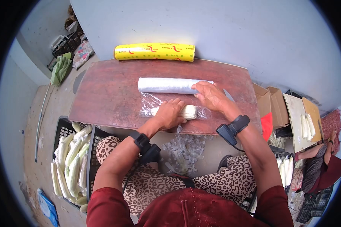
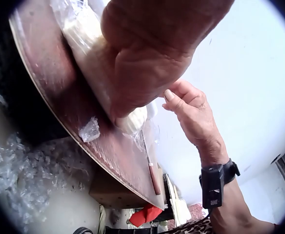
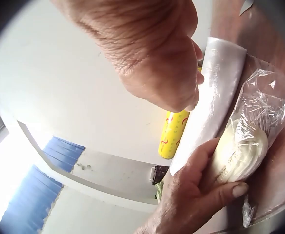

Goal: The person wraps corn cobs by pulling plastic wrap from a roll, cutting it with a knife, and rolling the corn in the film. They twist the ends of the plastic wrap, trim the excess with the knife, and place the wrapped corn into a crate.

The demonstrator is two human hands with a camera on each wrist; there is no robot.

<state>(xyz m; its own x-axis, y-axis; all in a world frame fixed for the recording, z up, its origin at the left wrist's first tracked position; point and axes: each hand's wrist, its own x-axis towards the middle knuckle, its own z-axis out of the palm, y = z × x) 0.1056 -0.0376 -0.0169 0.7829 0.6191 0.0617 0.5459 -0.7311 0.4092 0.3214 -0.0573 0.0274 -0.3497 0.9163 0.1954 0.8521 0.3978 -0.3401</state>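
Observation:
A pale, corn-like bundle (image 1: 189, 112) lies on a sheet of clear film near the table's front edge. My left hand (image 1: 169, 114) grips it from above, and in the right wrist view the thumb of that left hand (image 3: 191, 195) lies along the bundle (image 3: 240, 156). Behind it rests a roll of clear film (image 1: 165, 85). My right hand (image 1: 211, 97) is at the roll's right end, fingers bent towards it; the left wrist view shows the same hand (image 2: 196, 119) with thumb near the fingertips. Whether it touches the roll I cannot tell.
A yellow printed roll (image 1: 154, 52) lies at the table's back edge. A knife (image 2: 153, 176) is at the table's right. Crates of pale cobs (image 1: 74, 162) stand at left and right. Film scraps (image 1: 183, 151) litter the floor below. Another person's arm and leg show at far right.

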